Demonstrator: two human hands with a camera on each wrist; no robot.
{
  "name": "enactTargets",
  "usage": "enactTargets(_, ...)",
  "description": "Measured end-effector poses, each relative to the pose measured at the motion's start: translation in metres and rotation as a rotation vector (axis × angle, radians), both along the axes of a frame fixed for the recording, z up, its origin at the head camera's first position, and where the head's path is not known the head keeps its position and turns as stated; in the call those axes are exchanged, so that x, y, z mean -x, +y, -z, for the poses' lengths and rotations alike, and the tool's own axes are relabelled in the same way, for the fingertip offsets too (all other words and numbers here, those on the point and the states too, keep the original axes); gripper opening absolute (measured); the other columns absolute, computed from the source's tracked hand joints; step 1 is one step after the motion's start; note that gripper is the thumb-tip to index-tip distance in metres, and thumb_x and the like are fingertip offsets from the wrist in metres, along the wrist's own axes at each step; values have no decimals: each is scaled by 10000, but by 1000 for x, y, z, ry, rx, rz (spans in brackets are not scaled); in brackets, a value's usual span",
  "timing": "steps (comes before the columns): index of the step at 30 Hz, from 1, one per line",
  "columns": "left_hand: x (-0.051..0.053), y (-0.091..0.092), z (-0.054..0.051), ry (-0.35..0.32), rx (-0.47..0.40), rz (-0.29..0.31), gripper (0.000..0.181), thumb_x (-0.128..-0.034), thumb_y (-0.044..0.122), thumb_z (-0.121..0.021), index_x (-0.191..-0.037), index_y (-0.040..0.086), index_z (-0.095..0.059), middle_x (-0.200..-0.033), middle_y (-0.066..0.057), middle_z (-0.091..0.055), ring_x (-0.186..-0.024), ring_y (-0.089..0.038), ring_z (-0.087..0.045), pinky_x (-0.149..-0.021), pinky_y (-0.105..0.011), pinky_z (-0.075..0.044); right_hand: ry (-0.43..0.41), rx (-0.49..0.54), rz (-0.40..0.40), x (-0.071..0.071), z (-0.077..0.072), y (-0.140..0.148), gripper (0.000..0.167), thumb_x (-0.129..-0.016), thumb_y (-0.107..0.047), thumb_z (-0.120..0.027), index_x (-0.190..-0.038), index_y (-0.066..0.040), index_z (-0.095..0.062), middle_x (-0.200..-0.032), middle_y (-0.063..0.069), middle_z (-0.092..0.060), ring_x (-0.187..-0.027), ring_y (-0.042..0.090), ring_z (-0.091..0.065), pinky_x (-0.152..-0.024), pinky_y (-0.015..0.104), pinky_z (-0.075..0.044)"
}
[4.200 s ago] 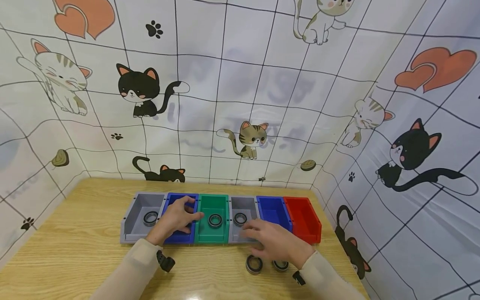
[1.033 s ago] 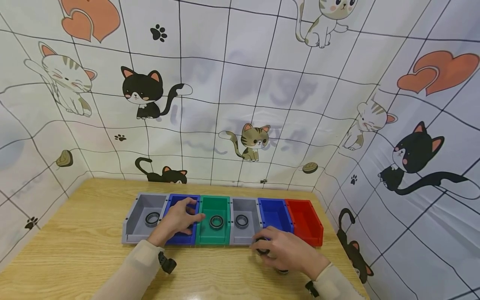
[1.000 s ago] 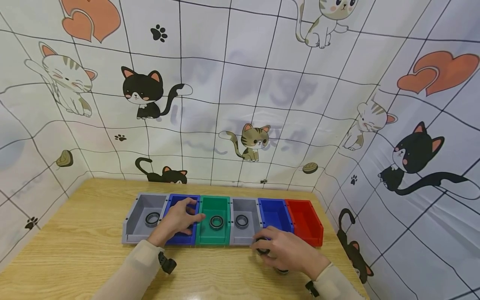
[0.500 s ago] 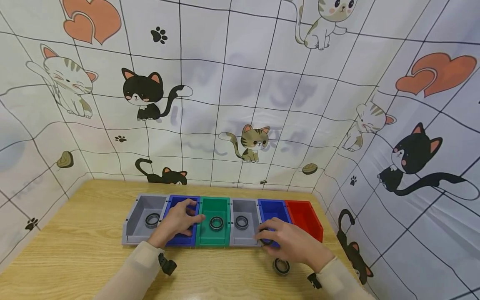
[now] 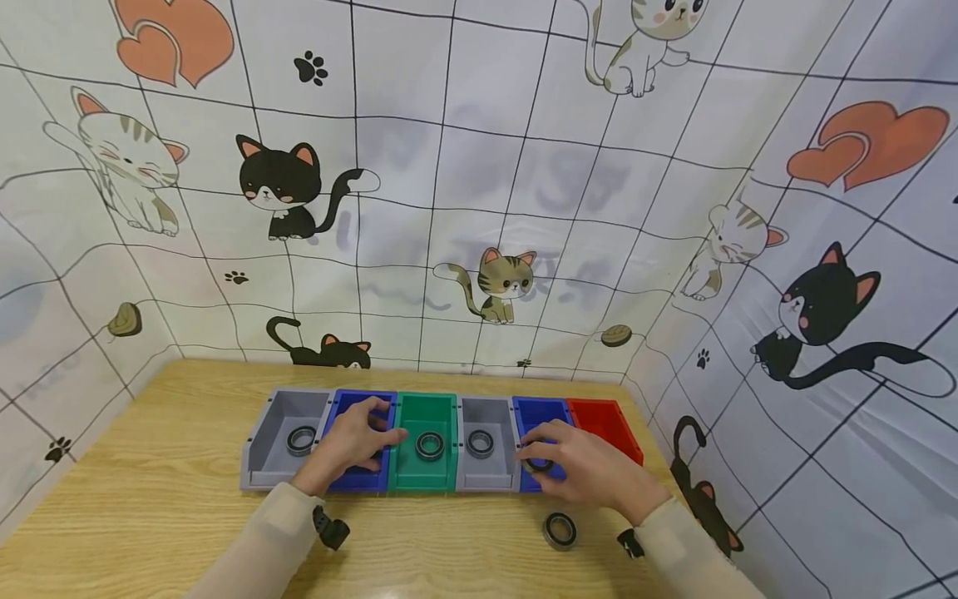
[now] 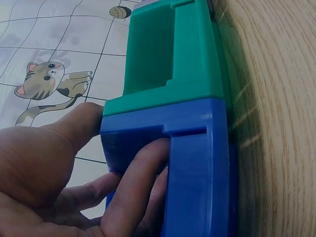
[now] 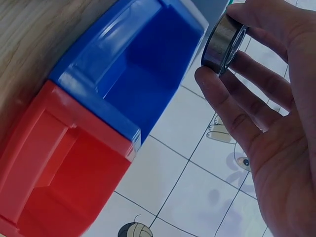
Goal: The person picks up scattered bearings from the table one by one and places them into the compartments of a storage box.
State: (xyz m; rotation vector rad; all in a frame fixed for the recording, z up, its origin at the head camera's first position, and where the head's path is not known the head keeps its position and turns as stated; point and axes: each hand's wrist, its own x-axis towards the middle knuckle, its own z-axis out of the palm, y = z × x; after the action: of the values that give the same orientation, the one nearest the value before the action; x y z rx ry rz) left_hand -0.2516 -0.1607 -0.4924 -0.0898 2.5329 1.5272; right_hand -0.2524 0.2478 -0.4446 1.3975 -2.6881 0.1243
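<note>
My right hand (image 5: 591,467) pinches a ball bearing (image 7: 222,44) between thumb and fingertips, tilted on edge in the right wrist view. It hangs over the right-hand blue bin (image 5: 542,408), apart from its walls. My left hand (image 5: 352,437) rests at the left-hand blue bin (image 6: 195,182), fingers loosely bent inside it and thumb by the seam with the green bin (image 5: 427,408). No held thing shows in it, though part of the bin floor is hidden. Single bearings lie in the left grey bin (image 5: 258,449), the green bin and the middle grey bin (image 5: 486,478).
Another bearing (image 5: 560,530) lies on the wooden table (image 5: 419,549), in front of the right-hand blue bin. A red bin (image 5: 602,416) ends the row on the right. Behind the row hangs a cat-print curtain (image 5: 412,208).
My right hand has picked a bearing up off the table and carried it forward and slightly right, over the right-hand blue bin. My left hand has stayed in place.
</note>
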Motion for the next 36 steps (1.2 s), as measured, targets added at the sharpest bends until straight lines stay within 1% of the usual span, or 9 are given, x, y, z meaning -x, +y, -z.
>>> enactTargets(5,0,-1,-1,1,2,0,736,-1073,256,-873,-1672,4,-527,-1507,-310,-690,-851,-215,-826,-706,-406,-729,-6,3,15,9,-1,4,357,-1026,-191,-903,-1379,-221,-864,-1407,42,-804,-1271,246,-770,-1033,383,-719)
enactTargets(10,0,0,-2,11,1,-4,744,-1066,250,-879,-1671,-2,-528,-1495,-317,-687,-830,-220,-833,-699,-403,-729,-32,3,70,18,0,9,386,-1025,-195,-906,-1406,-236,-851,-1408,18,-788,-1291,239,-764,-1067,419,-710)
enactTargets(20,-1,1,-2,11,1,-9,740,-1062,240,-883,-1664,-9,-533,-1469,-313,-697,-807,-200,-825,-688,-393,-727,-59,6,111,33,8,15,378,-1018,-186,-909,-1391,-186,-845,-1374,33,-795,-1255,238,-775,-1069,430,-707)
enactTargets(25,0,1,-2,7,8,-14,740,-1060,243,-888,-1662,-5,-536,-1465,-306,-699,-823,-198,-824,-690,-392,-727,-102,-24,170,43,14,15,397,-1017,-194,-913,-1403,-172,-827,-1371,38,-790,-1259,243,-766,-1092,455,-697)
enactTargets(29,1,1,-2,0,15,-13,751,-1060,253,-888,-1670,-2,-530,-1479,-306,-696,-860,-209,-832,-700,-398,-730,-120,-57,209,50,19,10,403,-1013,-207,-923,-1400,-151,-825,-1385,53,-794,-1279,263,-775,-1121,476,-683)
enactTargets(33,1,1,-1,-3,17,-14,759,-1060,258,-888,-1675,-2,-526,-1487,-308,-695,-905,-228,-843,-716,-409,-735,-117,-113,228,58,26,2,423,-1011,-233,-935,-1405,-129,-820,-1403,71,-798,-1294,281,-786,-1131,489,-678)
enactTargets(36,1,1,-1,0,17,-14,756,-1062,259,-887,-1675,0,-528,-1485,-309,-697,-893,-227,-845,-713,-408,-734,-127,-163,246,62,31,-4,456,-1008,-250,-945,-1421,-109,-811,-1415,89,-802,-1309,292,-784,-1143,504,-672)
